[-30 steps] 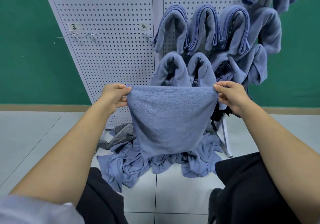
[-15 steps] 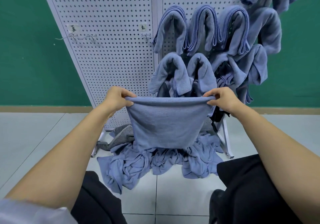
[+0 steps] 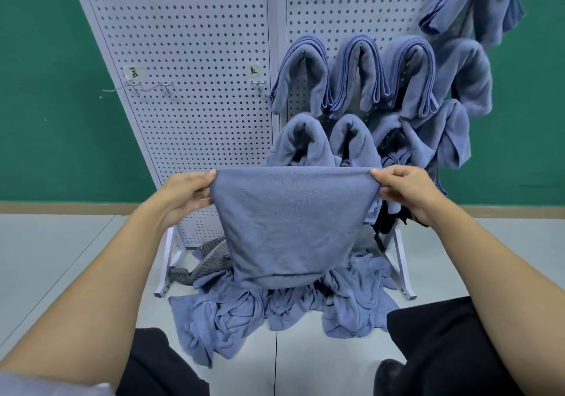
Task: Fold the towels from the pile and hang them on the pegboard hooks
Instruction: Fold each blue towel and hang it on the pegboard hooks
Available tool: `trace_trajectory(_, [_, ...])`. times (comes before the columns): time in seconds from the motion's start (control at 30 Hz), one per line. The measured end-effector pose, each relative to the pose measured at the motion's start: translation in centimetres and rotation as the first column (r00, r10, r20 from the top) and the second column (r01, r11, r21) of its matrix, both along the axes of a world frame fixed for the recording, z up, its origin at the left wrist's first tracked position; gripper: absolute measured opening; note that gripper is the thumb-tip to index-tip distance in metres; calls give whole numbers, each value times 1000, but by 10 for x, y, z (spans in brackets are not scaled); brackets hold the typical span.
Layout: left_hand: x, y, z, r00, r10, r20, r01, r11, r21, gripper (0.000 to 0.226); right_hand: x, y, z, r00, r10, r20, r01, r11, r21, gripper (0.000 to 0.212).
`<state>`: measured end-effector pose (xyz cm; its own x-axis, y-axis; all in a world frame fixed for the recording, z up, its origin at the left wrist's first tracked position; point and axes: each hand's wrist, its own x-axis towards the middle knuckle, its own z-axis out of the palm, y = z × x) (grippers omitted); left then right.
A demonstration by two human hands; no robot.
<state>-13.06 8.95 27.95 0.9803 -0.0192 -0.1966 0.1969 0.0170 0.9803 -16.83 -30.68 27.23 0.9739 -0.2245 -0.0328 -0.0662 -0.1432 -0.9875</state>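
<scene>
Centrally, head view: blue folded towel [image 3: 290,224] stretched flat between both hands, doubled edge uppermost, hanging in front of white pegboard [image 3: 198,43], lower edge just above the pile.
Left hand [image 3: 183,195]: at 9 o'clock of that towel, thumb and fingers curled, pinching its upper corner.
Right hand [image 3: 403,190]: at 3 o'clock, same pinch on the opposite corner.
Pile of crumpled blue towels [image 3: 275,313]: at 6 o'clock, on tiled floor [image 3: 61,258] at the pegboard's foot.
Hung towels [image 3: 354,74]: folded, draped over hooks, 12 to 2 o'clock.
Bare hooks [image 3: 165,86]: at 10 o'clock, below small labels [image 3: 131,73].
Grey striped cloth [image 3: 211,258]: at 8 o'clock, touching the pile.
</scene>
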Motion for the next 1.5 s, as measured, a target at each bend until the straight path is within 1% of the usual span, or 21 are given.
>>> trace_trajectory(0.03, [3, 1, -1, 998, 14, -54, -18, 998, -68, 11, 1, 0, 0, 999, 25, -34, -22, 997, 80, 14])
trace_trajectory(0.13, [7, -1, -4, 975, -10, -221, -29, 985, -172, 9, 7, 2, 2, 990, 72, -121, -30, 949, 315, 13])
trace_trajectory(0.17, [9, -3, -4, 967, -16, -256, -43, 974, -223, 10, 8, 4, 3, 987, 66, -147, -9, 933, 359, 10])
trace_trajectory(0.23, [12, -10, -3, 960, 12, -279, -96, 953, -288, 11, 10, 10, 5, 982, 23, -188, 53, 921, 387, 3])
trace_trajectory(0.3, [12, -23, 1, 967, 48, -249, -121, 951, -285, 10, 13, 18, 7, 982, -16, -187, 86, 923, 376, 2])
trace_trajectory(0.4, [7, -57, 8, 989, 88, -115, -111, 971, -212, 8, 14, 38, 11, 992, -39, -118, 77, 938, 338, 10])
trace_trajectory(0.5, [-5, -96, 10, 998, 56, 4, -55, 993, -107, 5, 9, 72, 15, 999, 21, -42, -9, 963, 270, 5])
trace_trajectory(0.57, [-11, -116, 10, 998, 28, 64, -25, 999, -43, 12, 5, 94, 15, 998, 57, 1, -56, 975, 214, 9])
trace_trajectory(0.67, [-17, -134, 9, 990, 7, 141, -13, 999, 46, 18, 2, 115, 14, 996, 76, 53, -82, 987, 140, 10])
trace_trajectory(0.8, [-21, -138, 11, 987, -11, 163, -2, 997, 80, 21, 0, 121, 12, 994, 63, 88, -73, 991, 114, 9])
trace_trajectory(0.9, [-24, -140, 12, 986, -36, 164, 24, 997, 75, 18, -3, 121, 12, 992, 83, 96, -93, 990, 107, 5])
trace_trajectory(1.03, [-26, -139, 13, 976, -73, 204, 55, 994, 93, 18, -5, 118, 13, 975, 194, 106, -209, 967, 149, 18])
trace_trajectory(1.13, [-24, -137, 12, 973, -78, 217, 57, 993, 101, 15, -5, 110, 17, 961, 256, 108, -271, 949, 159, 19])
trace_trajectory(1.17, [-23, -137, 13, 973, -78, 217, 54, 992, 116, 14, -4, 105, 19, 960, 252, 121, -269, 952, 144, 18])
trace_trajectory(1.2, [-22, -136, 14, 971, -89, 221, 60, 989, 137, 14, -2, 99, 20, 960, 239, 144, -253, 964, 85, 17])
trace_trajectory(1.27, [-21, -133, 16, 962, -150, 227, 111, 978, 178, 14, 1, 84, 24, 956, 221, 195, -189, 967, -171, 19])
trace_trajectory(1.3, [-20, -132, 18, 955, -190, 229, 149, 972, 185, 15, 3, 76, 27, 950, 238, 204, -170, 938, -303, 24])
trace_trajectory(1.37, [-20, -128, 22, 935, -271, 230, 234, 956, 176, 19, 9, 65, 33, 935, 316, 159, -207, 854, -478, 41])
trace_trajectory(1.43, [-19, -125, 24, 916, -324, 237, 297, 944, 145, 21, 16, 65, 38, 903, 424, 73, -298, 740, -603, 58])
trace_trajectory(1.47, [-19, -124, 25, 909, -338, 243, 317, 941, 122, 23, 19, 68, 40, 882, 471, 27, -338, 671, -660, 61])
trace_trajectory(1.5, [-18, -123, 26, 906, -344, 247, 329, 939, 101, 25, 21, 72, 43, 863, 505, -6, -365, 617, -697, 59])
